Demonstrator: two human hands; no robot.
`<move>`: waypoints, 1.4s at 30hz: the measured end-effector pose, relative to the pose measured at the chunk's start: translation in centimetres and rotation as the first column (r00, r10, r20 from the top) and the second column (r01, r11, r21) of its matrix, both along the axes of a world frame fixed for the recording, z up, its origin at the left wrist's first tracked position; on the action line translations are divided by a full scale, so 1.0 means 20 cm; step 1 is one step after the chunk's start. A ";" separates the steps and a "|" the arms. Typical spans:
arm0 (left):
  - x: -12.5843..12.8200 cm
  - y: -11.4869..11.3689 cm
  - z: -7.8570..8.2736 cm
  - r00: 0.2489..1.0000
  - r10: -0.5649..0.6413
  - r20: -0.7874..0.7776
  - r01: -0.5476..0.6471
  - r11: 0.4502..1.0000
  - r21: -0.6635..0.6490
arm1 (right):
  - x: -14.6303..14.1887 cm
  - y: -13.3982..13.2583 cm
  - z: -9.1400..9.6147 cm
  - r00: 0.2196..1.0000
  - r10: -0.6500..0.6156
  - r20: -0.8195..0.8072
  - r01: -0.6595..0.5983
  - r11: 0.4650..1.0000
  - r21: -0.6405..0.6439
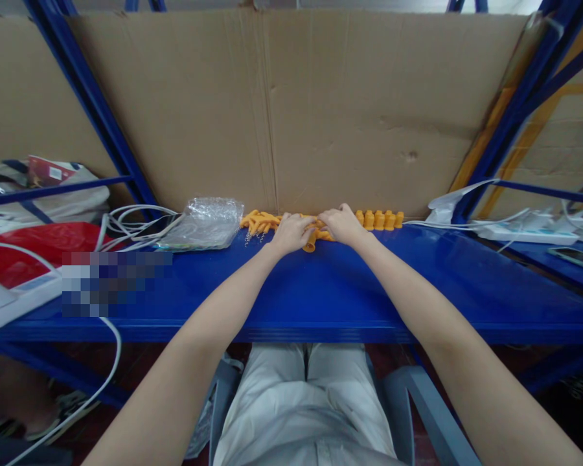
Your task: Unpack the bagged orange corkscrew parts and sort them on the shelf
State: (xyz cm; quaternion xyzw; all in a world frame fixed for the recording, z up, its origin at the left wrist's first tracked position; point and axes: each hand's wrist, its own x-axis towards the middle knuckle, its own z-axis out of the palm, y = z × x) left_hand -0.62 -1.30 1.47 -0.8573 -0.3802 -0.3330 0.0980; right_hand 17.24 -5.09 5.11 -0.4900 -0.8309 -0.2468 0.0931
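Observation:
Both hands rest at the far edge of a blue shelf (pixel 320 291), against a cardboard wall. My left hand (pixel 291 232) is closed around a small orange plastic part (pixel 311 242) that sticks out below its fingers. My right hand (pixel 342 224) is curled with its fingertips on the same cluster of orange pieces. A loose pile of orange parts (pixel 260 222) lies just left of my left hand. A short row of upright orange caps (pixel 379 219) stands right of my right hand.
A clear plastic bag (pixel 205 223) and coiled white cables (pixel 131 226) lie to the left, with a red bag (pixel 39 249) beyond. A white power strip (pixel 519 232) and a phone (pixel 578 257) sit at the right. Blue rack posts frame both sides.

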 end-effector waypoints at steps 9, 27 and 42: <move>0.00 0.02 0.03 0.760 -0.039 0.649 0.470 0.722 -0.507 | 0.03 0.03 0.00 0.997 0.076 0.004 -0.075 0.980 0.184; -0.07 -0.02 0.09 0.512 0.214 0.832 0.677 0.494 -0.545 | 0.33 0.11 0.01 0.911 -0.040 -0.410 0.185 0.929 0.320; -0.13 0.03 0.07 0.459 0.291 0.839 0.542 0.657 -0.524 | 0.82 0.12 -0.29 0.153 -0.614 -0.775 0.605 0.678 -0.418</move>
